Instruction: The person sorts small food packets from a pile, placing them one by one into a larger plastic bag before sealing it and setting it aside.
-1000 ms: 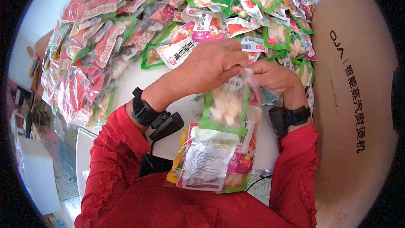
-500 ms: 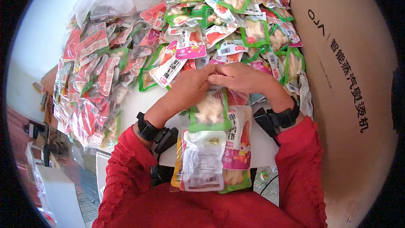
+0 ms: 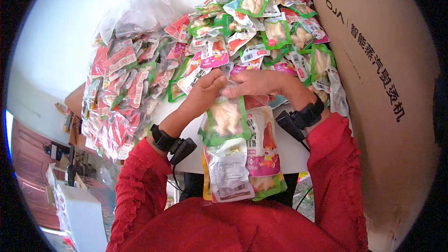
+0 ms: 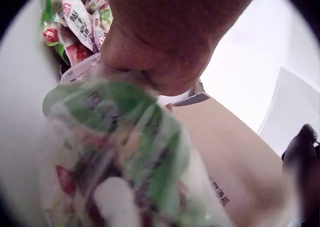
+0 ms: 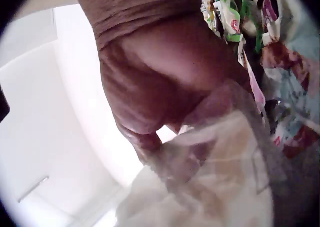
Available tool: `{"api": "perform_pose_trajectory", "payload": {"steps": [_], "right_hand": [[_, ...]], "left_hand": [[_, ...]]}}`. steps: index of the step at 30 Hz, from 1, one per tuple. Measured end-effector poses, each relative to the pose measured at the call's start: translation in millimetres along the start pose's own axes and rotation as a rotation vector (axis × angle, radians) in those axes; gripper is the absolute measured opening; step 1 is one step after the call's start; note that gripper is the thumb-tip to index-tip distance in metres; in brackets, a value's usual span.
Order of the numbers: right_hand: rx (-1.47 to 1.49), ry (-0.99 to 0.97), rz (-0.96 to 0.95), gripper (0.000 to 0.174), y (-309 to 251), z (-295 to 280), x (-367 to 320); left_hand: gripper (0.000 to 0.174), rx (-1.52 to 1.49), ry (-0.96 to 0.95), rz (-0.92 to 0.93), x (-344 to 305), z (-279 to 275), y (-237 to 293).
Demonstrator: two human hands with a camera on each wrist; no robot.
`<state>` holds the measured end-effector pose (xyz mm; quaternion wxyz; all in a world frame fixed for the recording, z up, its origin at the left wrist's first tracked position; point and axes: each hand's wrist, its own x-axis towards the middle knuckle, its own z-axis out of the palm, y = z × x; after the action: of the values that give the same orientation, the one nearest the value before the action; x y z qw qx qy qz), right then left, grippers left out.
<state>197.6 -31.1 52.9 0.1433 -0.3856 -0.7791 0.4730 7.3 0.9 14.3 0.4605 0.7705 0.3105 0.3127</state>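
Note:
In the head view my left hand [image 3: 205,91] and right hand [image 3: 261,84] meet at the top of a clear plastic bag [image 3: 254,102], each gripping its upper edge. The bag hangs down toward the red-clothed lap, filled with flat snack packets. A green-edged packet [image 3: 226,116] with pale contents shows at its upper left, a white-backed packet [image 3: 228,170] below, and a white-and-pink printed packet [image 3: 263,144] to the right. Clear film [image 4: 120,137] spreads below the left hand [image 4: 160,62] in the left wrist view. Blurred film [image 5: 215,172] reaches the right fingers [image 5: 185,162] in the right wrist view.
Loose snack packets [image 3: 275,32] are heaped on the white table [image 3: 291,154] beyond the hands. Filled clear bags with red labels [image 3: 123,88] pile up at left, with crumpled clear plastic bags [image 3: 144,9] behind. A tall cardboard box [image 3: 368,112] stands along the right side.
The left hand, earlier stretched across above the right fingers, has drawn back left; both hands now meet at the bag's top. The head view has shifted, showing more of the back of the table.

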Motion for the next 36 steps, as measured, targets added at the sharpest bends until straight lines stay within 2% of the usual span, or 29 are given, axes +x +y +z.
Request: {"api": "perform_pose_trajectory", "payload": {"steps": [1, 3, 4, 6, 7, 9, 11, 12, 13, 14, 15, 16, 17, 18, 19, 20, 22, 23, 25, 26, 27, 29, 30, 31, 33, 34, 35, 36], "right_hand": [[0.000, 0.004, -0.011, 0.064, 3, 1, 3], [0.208, -0.089, -0.179, 0.055, 4, 2, 10], [0.206, -0.090, -0.187, 0.055, -1, 3, 7], [0.311, 0.031, -0.286, 0.043, -16, 6, -4], [0.306, 0.025, -0.293, 0.043, -27, 7, -10], [0.125, 0.209, -0.328, 0.042, -51, 5, -22], [0.146, 0.226, -0.364, 0.037, -82, 4, -31], [-0.048, 0.363, -0.410, 0.036, -100, 1, -34], [-0.239, 0.506, -0.456, 0.036, -115, 0, -35], [-0.244, 0.507, -0.463, 0.036, -130, 1, -35], [-0.409, 0.556, -0.500, 0.035, -145, 1, -33], [-0.581, 0.600, -0.538, 0.033, -156, 1, -30], [-0.601, 0.594, -0.548, 0.033, -159, 6, -26], [-0.709, 0.618, -0.604, 0.033, -156, 16, -20], [-0.816, 0.640, -0.659, 0.033, -150, 28, -12], [-0.832, 0.627, -0.665, 0.033, -136, 36, -2], [-0.769, 0.465, -0.530, 0.045, -113, 47, 7], [-0.786, 0.449, -0.536, 0.045, -110, 48, 5], [-0.664, 0.494, -0.620, 0.050, -117, 50, -3], [-0.671, 0.464, -0.493, 0.051, -126, 47, -15], [-0.677, 0.453, -0.486, 0.051, -125, 47, -17], [-0.674, 0.524, -0.588, 0.046, -124, 41, -21], [-0.660, 0.538, -0.580, 0.038, -124, 40, -24], [-0.676, 0.535, -0.576, 0.038, -122, 38, -26], [-0.521, 0.638, -0.578, 0.033, -117, 36, -28], [-0.408, 0.706, -0.457, 0.028, -118, 37, -31], [-0.409, 0.694, -0.450, 0.028, -116, 35, -30], [-0.414, 0.813, -0.367, 0.027, -114, 30, -27]], "left_hand": [[0.016, 0.012, 0.001, 0.002, -3, -1, 11], [0.016, 0.051, -0.003, -0.054, -10, -4, 28], [0.016, 0.077, -0.013, 0.004, -12, -7, 35], [0.016, 0.105, -0.032, 0.050, -17, -14, 61], [0.017, 0.125, -0.055, 0.094, -21, -19, 76], [0.017, 0.228, -0.027, 0.170, -27, -28, 104], [0.016, 0.262, 0.062, 0.235, -37, -32, 138], [0.016, 0.265, 0.077, 0.241, -40, -37, 150], [0.015, 0.360, 0.185, 0.375, -43, -43, 160], [0.014, 0.455, 0.291, 0.509, -46, -48, 166], [0.014, 0.459, 0.298, 0.517, -52, -54, 168], [0.012, 0.593, 0.360, 0.602, -61, -60, 168], [0.011, 0.727, 0.429, 0.685, -72, -66, 167], [0.009, 0.773, 0.414, 0.595, -82, -70, 158], [0.010, 0.873, 0.362, 0.723, -85, -77, 137], [0.011, 0.781, 0.314, 0.768, -87, -75, 118], [0.011, 0.787, 0.194, 0.555, -99, -70, 100], [0.012, 0.725, 0.216, 0.600, -100, -71, 92], [0.014, 0.740, 0.127, 0.632, -105, -74, 98], [0.014, 0.730, 0.135, 0.628, -108, -73, 103], [0.015, 0.726, 0.080, 0.659, -109, -71, 109], [0.016, 0.715, 0.039, 0.708, -109, -73, 111], [0.017, 0.759, 0.045, 0.747, -109, -76, 108], [0.018, 0.804, 0.052, 0.785, -109, -78, 106], [0.017, 0.828, 0.088, 0.811, -110, -81, 101], [0.017, 0.854, 0.115, 0.825, -107, -85, 93], [0.016, 0.879, 0.145, 0.834, -107, -87, 88], [0.016, 0.872, 0.158, 0.823, -106, -86, 86]]}}
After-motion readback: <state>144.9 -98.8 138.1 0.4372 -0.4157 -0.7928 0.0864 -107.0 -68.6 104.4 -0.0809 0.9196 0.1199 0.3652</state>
